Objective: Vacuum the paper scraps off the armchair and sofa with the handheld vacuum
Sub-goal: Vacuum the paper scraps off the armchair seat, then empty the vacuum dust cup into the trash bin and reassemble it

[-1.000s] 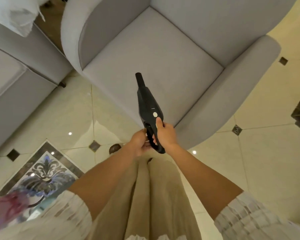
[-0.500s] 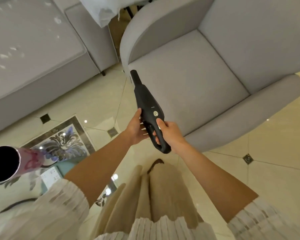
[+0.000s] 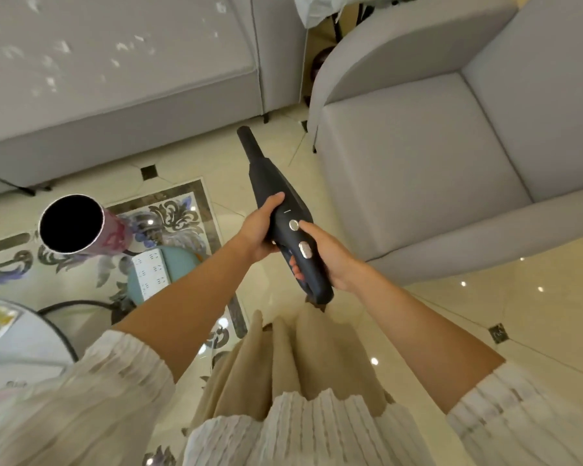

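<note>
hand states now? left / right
Left hand: curled round the body of the handheld vacuum, holding it.
Right hand: gripping the vacuum's handle, thumb at the round button.

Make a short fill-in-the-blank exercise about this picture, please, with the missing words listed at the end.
1. Both hands hold the black ____, the right hand on its handle and the left hand on its body.
2. White paper scraps lie on the seat of the ____.
3. The armchair seat shows ____ scraps.
4. The nozzle is over the ____, between the two seats.

Missing words: vacuum; sofa; no; floor
</note>
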Available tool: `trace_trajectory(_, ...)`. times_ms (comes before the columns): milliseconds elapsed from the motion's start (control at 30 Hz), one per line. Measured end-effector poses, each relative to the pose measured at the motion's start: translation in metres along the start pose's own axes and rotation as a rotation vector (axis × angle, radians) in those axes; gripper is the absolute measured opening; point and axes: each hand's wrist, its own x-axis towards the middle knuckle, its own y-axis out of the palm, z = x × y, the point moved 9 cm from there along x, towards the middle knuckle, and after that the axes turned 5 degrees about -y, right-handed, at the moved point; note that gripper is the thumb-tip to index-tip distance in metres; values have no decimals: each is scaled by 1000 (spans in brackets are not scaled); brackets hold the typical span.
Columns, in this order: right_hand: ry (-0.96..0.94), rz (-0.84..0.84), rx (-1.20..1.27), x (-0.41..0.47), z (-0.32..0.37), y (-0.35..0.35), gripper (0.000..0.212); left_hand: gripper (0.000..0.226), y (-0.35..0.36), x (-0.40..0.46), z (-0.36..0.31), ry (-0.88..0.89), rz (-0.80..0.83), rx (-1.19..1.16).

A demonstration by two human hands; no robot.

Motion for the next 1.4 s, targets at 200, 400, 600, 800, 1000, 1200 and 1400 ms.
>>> trace_trajectory(200,-24,-77,-270,-1,-15,37,57,63,-59,-31,19,56,-121,-110)
trace_trajectory(400,-3,-36,-303,1,-20,61,63,56,-83,-45,30,56,-153,-194)
trace_trajectory(600,-15,33,-341,-3,-27,80,60,65,-103,-62,41,72,-202,-269)
trace_trajectory(800,-51,-2,-406,13,-41,93,57,66,-130,-55,50,100,-243,-296)
trace_trajectory(1000,-59,-4,-502,76,-70,108,60,61,-178,-10,64,62,-266,-326)
trace_trajectory(1200,-147,-10,-640,172,-105,119,57,82,-237,74,85,113,-347,-401)
trace_trajectory(1400,-287,0,-741,297,-150,125,56,52,-309,181,101,260,-512,-426)
